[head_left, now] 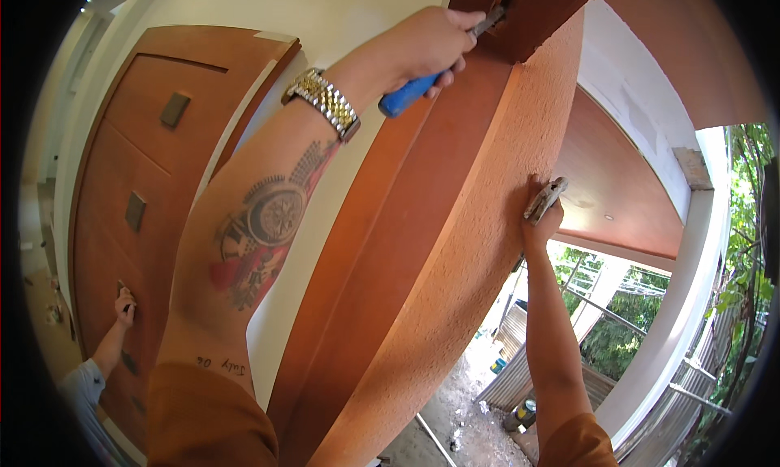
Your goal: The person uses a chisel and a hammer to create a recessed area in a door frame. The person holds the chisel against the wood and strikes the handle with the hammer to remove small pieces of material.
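My left hand (435, 48) is raised at the top middle, its fingers closed round a blue-handled scraper or chisel (406, 95). The metal blade points up and right, its tip at a dark gap in the red-brown wooden frame (540, 20). Further right and lower, my right hand (540, 223) is against the rough orange textured wall edge (475, 247). Its fingers are closed on a worn, pale-smeared metal tool (546, 199), whose exact kind I cannot make out. Most of those fingers are hidden behind it.
At left stands a red-brown panelled door (122, 182) with dark square insets. A co-worker's hand (124, 306) grips something small against it, grey sleeve below. Down on the rough ground at right are corrugated sheets (512, 353) and a can (524, 410). A white post (691, 304) rises beyond.
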{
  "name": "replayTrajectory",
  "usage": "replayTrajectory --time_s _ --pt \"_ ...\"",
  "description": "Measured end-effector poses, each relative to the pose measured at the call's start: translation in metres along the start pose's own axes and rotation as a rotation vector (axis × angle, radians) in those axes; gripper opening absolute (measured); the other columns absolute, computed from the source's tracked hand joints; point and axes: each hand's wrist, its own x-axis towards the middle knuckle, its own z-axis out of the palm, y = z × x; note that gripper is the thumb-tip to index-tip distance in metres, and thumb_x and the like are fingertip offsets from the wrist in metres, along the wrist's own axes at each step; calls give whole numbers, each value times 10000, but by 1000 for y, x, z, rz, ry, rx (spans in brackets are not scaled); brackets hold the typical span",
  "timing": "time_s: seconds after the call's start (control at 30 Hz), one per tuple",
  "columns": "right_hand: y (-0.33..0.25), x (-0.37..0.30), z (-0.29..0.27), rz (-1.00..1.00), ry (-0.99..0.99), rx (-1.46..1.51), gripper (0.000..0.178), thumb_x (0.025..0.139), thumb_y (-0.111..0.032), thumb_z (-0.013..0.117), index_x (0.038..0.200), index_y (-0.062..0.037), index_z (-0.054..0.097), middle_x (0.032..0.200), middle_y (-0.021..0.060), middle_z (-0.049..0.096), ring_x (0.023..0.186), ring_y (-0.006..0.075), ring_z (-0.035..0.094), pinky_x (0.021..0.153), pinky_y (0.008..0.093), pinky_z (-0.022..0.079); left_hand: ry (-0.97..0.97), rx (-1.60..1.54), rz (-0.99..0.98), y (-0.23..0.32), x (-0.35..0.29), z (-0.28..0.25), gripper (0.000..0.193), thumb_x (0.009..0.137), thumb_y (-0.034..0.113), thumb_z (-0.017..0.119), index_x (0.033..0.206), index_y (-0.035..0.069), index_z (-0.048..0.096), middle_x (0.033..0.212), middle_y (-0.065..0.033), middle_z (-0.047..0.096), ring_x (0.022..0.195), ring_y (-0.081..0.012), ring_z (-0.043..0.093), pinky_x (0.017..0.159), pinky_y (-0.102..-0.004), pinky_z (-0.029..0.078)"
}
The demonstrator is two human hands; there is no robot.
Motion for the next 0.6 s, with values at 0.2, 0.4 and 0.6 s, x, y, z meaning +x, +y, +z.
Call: replayTrajectory --time_s 0.2,0.4,0.6 --pt "2 2 -4 26 2 -38 634 905 -582 734 786 36 649 731 195 673 681 337 629 711 445 500 165 268 270 5 -9 16 532 1076 177 437 1604 153 378 645 -11 522 504 -104 510 468 -288 474" --pt "1 0 2 -37 19 -45 530 956 -486 719 782 13 676 708 165 673 636 284 582 684 412 494 279 387 431 21 -16 14 517 1052 146 421 1564 72 408 661 -132 598 524 -201 573 563 -357 504" --pt "7 3 0 -6 14 -31 634 918 -583 721 778 30 643 716 195 666 684 340 625 711 442 500 179 486 349 48 -20 17 562 1086 138 384 1632 94 259 714 -136 634 489 -193 562 541 -347 544"
